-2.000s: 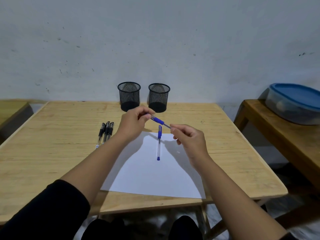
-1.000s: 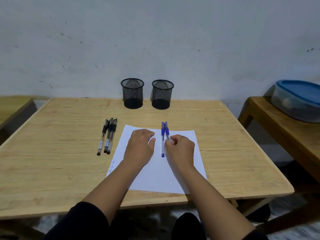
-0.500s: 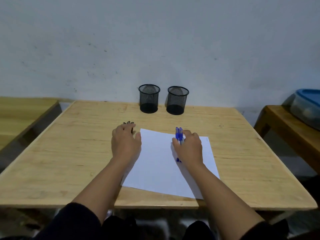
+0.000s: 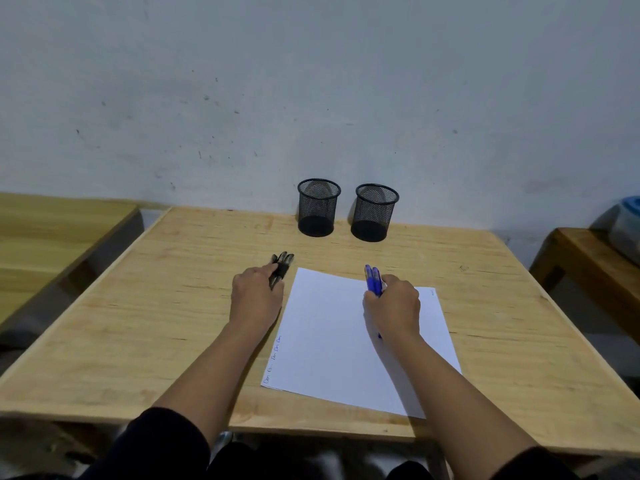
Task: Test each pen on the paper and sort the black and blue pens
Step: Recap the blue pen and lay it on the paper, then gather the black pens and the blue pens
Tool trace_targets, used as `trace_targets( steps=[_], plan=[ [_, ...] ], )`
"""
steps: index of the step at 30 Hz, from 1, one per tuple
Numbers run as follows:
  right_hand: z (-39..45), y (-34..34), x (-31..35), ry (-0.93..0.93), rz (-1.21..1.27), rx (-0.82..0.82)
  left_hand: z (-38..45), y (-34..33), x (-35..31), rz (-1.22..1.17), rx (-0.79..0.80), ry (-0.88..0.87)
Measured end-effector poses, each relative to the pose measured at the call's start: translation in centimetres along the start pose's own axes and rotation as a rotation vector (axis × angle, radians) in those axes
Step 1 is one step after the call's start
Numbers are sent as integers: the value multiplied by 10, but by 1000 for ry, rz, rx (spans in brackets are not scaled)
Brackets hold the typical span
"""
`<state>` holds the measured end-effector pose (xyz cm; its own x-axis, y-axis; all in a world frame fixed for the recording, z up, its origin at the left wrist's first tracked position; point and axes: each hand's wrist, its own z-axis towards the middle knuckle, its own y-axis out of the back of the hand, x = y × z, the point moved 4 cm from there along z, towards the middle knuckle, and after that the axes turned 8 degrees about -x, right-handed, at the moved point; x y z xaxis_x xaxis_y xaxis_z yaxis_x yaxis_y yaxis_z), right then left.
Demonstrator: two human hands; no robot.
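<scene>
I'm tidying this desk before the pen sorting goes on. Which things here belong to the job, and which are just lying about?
Belong to the job:
- black pens, under the left hand
- blue pens, under the right hand
- paper, scribbles along its left edge
- left mesh cup
- right mesh cup

Just lying about:
- blue-lidded container on the side table

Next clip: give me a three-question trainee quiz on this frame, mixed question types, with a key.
1. True or false: pens already stand in the two mesh cups.
2. Which hand covers the blue pens? A) left hand B) right hand
3. Fill in: the black pens lie on the table, just off the ______ edge of the paper.

Key: 1 false, both look empty. 2 B, the right hand; the left hand is on the black pens. 3 left.
</scene>
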<state>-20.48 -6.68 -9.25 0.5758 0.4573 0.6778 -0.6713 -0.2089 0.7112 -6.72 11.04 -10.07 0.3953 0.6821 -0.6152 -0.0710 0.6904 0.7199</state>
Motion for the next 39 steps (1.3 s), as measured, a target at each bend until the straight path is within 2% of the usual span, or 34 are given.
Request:
trace_targets(
  steps=[10,18,24,34,39],
  plan=[
    [1,2,5,-37,-28,28,0,2,-1,30,-4,-110],
    [-1,3,7,-28,16,46,5,-2,0,207,106,-133],
    [-2,5,4,-63,100,50,4,1,-2,247,85,-168],
    [-2,14,7,-47,232,34,-2,8,-1,167,92,-185],
    [-2,19,11,-80,371,48,-4,13,-6,-63,101,-148]
  ],
)
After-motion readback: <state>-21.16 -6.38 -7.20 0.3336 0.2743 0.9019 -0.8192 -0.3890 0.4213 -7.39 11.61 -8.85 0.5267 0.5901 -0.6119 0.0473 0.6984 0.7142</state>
